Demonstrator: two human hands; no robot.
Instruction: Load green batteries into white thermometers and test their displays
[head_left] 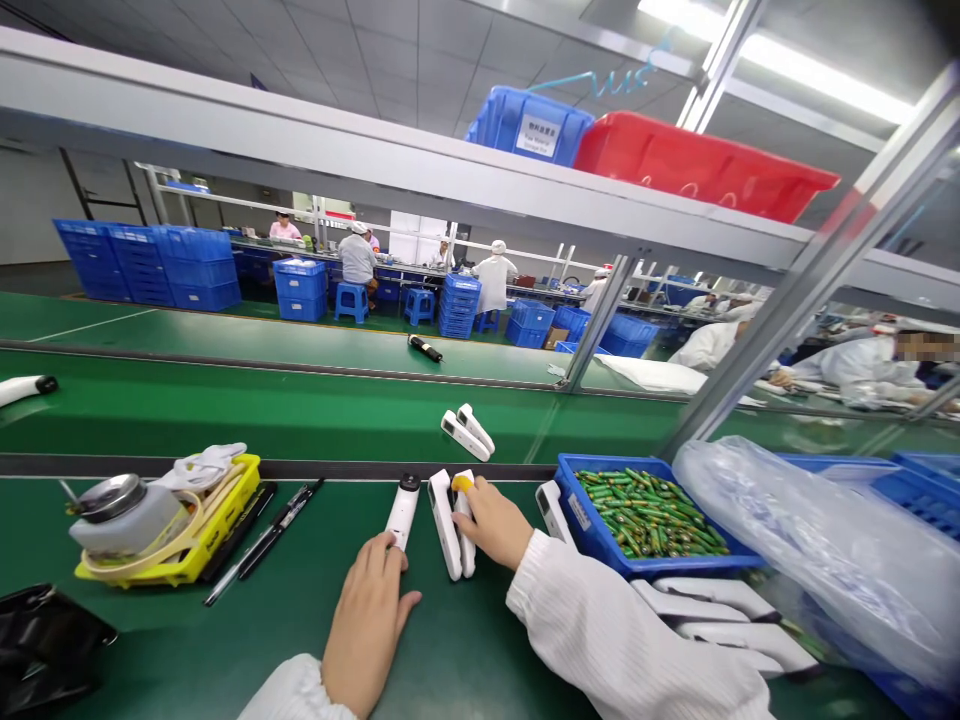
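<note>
My left hand rests on the green table, its fingertips on the near end of a white handheld device with a black tip. My right hand lies over a pair of white device shells lying side by side, fingers curled on them, one finger capped in yellow. Another white shell leans against a blue bin of green cylindrical cells just right of that hand. Several white shells lie under my right forearm.
A yellow tray with a metal-topped dispenser and white gloves sits at left, pens beside it. Two white shells and a black device lie on the conveyor belts beyond. A plastic bag covers blue bins at right. Other workers sit behind.
</note>
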